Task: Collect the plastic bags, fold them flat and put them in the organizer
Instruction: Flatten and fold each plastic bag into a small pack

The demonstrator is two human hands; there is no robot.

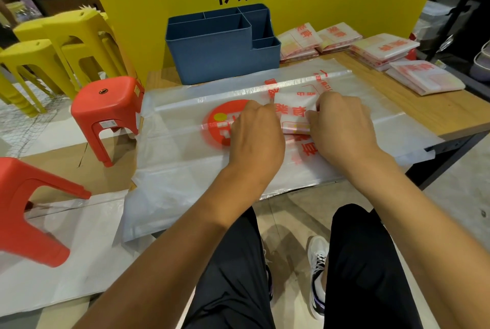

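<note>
Bright even indoor light, soft shadows, wide-angle bending at edges, slight blur

2 hands (299, 129) on plastic bag (185, 148)

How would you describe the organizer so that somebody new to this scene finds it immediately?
Start at the big yellow sign behind the wooden table. Directly before it stands the organizer, a dark blue plastic box with several open compartments. The folded bags to its right are flat, white and red.
</note>
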